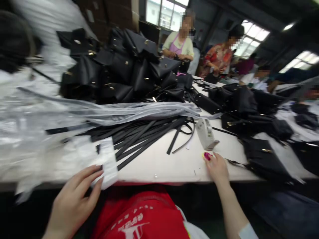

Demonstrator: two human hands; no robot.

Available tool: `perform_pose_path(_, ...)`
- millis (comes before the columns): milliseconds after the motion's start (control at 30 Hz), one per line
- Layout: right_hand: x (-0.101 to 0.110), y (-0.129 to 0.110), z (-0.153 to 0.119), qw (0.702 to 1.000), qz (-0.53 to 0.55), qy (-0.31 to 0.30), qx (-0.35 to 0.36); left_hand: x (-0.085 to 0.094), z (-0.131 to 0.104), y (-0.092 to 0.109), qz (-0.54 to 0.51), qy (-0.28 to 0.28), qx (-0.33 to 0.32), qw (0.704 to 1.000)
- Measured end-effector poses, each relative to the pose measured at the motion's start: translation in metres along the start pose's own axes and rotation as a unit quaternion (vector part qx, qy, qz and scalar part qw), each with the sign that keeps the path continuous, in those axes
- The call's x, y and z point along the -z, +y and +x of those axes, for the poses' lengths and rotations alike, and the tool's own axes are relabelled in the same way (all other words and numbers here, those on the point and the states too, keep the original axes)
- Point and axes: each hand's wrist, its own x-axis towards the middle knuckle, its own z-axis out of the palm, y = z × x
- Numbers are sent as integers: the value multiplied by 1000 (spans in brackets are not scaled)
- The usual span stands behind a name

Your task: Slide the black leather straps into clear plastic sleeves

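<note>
My left hand (77,192) is at the table's front edge, thumb and fingers closed on a thin white slip (108,162) that looks like folded paper or film. Farther right, my right hand (218,168) pinches a small magenta-and-yellow thing (207,155), too blurred to name. Just beyond those fingertips a pale tape dispenser (206,134) stands on the white table (154,164). Between my hands, and farther back, lies a bundle of black straps (134,136). Long strips of clear grey plastic (139,111) run across behind the straps.
Black bags (129,66) are piled high at the back left, with more black bags (244,103) on the right. Crumpled clear plastic (30,132) covers the left side. Several people stand or sit across the table, including a person in a purple apron (178,46).
</note>
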Motion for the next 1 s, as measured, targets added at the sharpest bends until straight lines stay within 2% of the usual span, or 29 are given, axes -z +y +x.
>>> perform_pose_path(67, -4, -11, 17, 998, 49, 34, 2, 13, -1, 6, 49, 8, -11, 999)
perform_pose_path(133, -5, -44, 38, 990, 139, 35, 8, 22, -4, 7, 70, 19, 6, 997)
perform_pose_path(200, 3, -102, 53, 965, 260, -18, 34, 29, -10, 7, 76, 34, 36, 996)
perform_pose_path(233, 9, -138, 57, 942, 324, -64, 58, 32, -15, 7, 76, 40, 47, 995)
perform_pose_path(300, 21, -214, 60, 882, 417, -168, 144, 36, -26, 9, 70, 46, 63, 994)
perform_pose_path(333, 26, -251, 60, 856, 435, -203, 193, 39, -31, 11, 67, 46, 71, 994)
perform_pose_path(367, 29, -286, 60, 839, 441, -213, 238, 41, -37, 12, 66, 45, 78, 994)
perform_pose_path(433, 31, -346, 60, 829, 419, -204, 310, 47, -48, 14, 70, 44, 88, 993)
perform_pose_path(533, 27, -406, 60, 854, 334, -179, 356, 57, -65, 13, 88, 45, 100, 990)
perform_pose_path(600, 22, -427, 60, 863, 294, -175, 372, 64, -76, 11, 97, 51, 111, 988)
perform_pose_path(700, 19, -434, 57, 862, 291, -174, 378, 73, -89, 5, 99, 61, 135, 984)
perform_pose_path(867, 39, -413, 56, 868, 326, -156, 339, 74, -90, -2, 58, 69, 181, 979)
perform_pose_path(1000, 53, -391, 53, 840, 430, -125, 306, 61, -69, 0, -28, 49, 234, 971)
